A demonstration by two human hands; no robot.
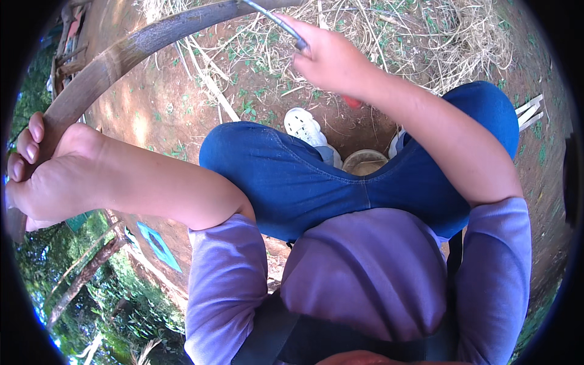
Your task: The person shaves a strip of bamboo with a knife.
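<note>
My left hand (64, 173) is wrapped round the lower left end of a long brown pole (149, 39), which looks like bamboo. The pole rises from there and runs across the top of the view, bent by the lens. In my right hand (334, 61) is a knife, its thin grey blade (275, 22) pointing up and left to the pole's upper edge. A red bit (351, 102) shows below my right wrist, perhaps the end of the knife's handle. Whether the blade touches the pole I cannot tell.
Dry pale strips and shavings (450, 42) litter the brown soil ahead. Between my bent knees are a white clog (304, 126) and a round pale-rimmed object (365, 159). Several split sticks (530, 112) lie to the right. A blue sheet (158, 245) and green plants (128, 304) are at left.
</note>
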